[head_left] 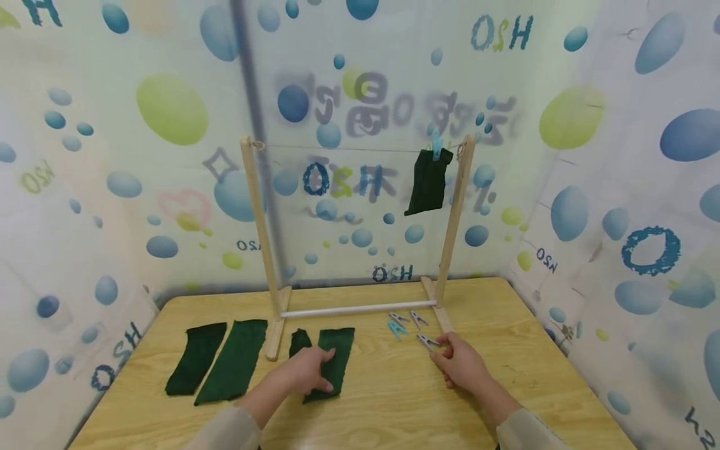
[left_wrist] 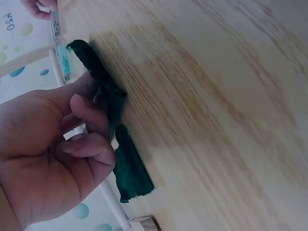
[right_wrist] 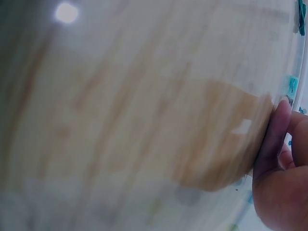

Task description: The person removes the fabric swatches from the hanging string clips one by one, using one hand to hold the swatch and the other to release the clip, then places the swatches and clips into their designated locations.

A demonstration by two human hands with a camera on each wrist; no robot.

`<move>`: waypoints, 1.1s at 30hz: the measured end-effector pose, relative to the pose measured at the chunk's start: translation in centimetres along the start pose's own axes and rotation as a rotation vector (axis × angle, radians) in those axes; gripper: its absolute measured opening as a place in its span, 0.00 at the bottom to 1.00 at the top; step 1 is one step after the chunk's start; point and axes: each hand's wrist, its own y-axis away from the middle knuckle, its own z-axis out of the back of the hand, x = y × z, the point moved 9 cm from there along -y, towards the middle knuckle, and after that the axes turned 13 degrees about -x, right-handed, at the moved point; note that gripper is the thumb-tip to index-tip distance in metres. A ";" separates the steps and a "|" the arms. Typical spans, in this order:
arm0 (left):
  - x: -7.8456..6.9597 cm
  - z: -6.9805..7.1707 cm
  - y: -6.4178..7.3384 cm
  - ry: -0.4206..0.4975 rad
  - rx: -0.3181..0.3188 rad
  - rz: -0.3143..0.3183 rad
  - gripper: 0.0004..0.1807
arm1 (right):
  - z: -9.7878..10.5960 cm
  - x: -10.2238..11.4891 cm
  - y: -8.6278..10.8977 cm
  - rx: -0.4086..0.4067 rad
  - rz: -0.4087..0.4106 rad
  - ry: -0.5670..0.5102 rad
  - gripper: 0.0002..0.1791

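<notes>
My left hand (head_left: 308, 370) is over two dark green cloth strips on the table. Its thumb and curled fingers pinch the right-hand strip (head_left: 340, 350), whose edge stands raised off the wood in the left wrist view. Part of the other strip (head_left: 300, 340) shows beyond the knuckles; the rest is hidden. On the right, my right hand (head_left: 462, 362) pinches the end of a grey clothespin (head_left: 425, 341) low over the table. Behind it lie a blue clothespin (head_left: 397, 329) and two grey clothespins (head_left: 419, 319). The right wrist view hides the held clothespin behind the fingers.
A wooden frame (head_left: 453, 231) with a white crossbar (head_left: 360, 309) stands at the back. From its string (head_left: 343, 149) a dark green cloth (head_left: 429, 182) hangs, held by a light blue clothespin (head_left: 437, 145). Two more green strips (head_left: 233, 362) lie flat at the left.
</notes>
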 end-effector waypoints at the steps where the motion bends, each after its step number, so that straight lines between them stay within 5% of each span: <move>1: 0.3 -0.1 -0.1 0.009 0.003 0.002 0.56 | 0.0 0.0 0.0 0.003 0.002 0.002 0.18; 7: 0.2 -0.2 0.4 -0.009 -0.010 0.013 0.54 | -0.1 -0.1 0.2 0.002 0.013 0.024 0.18; 13: -4.5 1.3 3.3 -0.113 -0.023 0.056 0.49 | -0.1 0.3 0.0 -0.030 0.081 0.123 0.20; 19: -9.5 3.7 6.7 -0.115 -0.052 0.093 0.44 | -0.5 0.4 -0.3 -0.052 0.117 0.202 0.22; 23: -9.1 3.6 6.5 -0.120 -0.046 0.099 0.44 | -0.7 0.7 -0.5 -0.063 0.148 0.238 0.24; 29: -5.4 1.9 3.9 -0.158 -0.030 0.058 0.47 | -0.6 1.1 -0.5 -0.074 0.170 0.282 0.25; 33: -6.4 2.3 4.3 -0.167 -0.033 0.067 0.47 | -0.5 1.4 -0.6 -0.077 0.176 0.315 0.27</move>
